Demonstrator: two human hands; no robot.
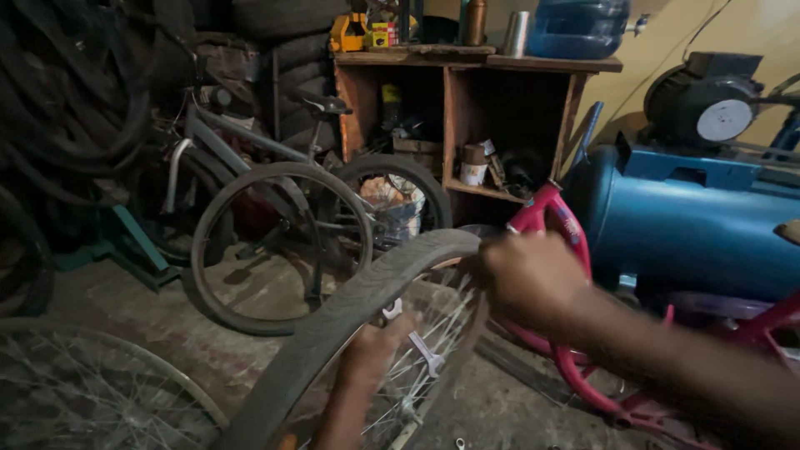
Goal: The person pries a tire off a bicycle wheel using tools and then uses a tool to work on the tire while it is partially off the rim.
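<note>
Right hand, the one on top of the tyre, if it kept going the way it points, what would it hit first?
The right hand points left, already on the tyre. Past that, the grey bicycle's rear wheel likely comes first, though depth is unclear.

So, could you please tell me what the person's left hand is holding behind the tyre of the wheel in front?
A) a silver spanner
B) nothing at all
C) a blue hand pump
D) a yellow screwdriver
A: the left hand grips a silver spanner against the spokes, while the right hand holds the grey tyre near its top.
</note>
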